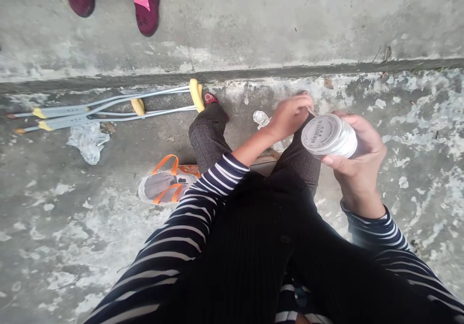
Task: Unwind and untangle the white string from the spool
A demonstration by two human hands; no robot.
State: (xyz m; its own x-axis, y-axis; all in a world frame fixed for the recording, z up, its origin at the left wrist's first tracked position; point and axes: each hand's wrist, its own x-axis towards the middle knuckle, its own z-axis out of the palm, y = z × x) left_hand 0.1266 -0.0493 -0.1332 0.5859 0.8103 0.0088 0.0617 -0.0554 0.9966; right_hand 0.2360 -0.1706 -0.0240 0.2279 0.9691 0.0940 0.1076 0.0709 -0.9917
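Black vest | right hand grips white tub, contents hidden | left hand pinches thin strip | tote: contents unclear

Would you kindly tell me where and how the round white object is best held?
I would grip the round white object by its curved side wall, coming from the right, as the right hand does, with thumb and fingers on opposing sides. The rounded body likely suits such a grip, which leaves the printed face uncovered and the side toward the left hand free.
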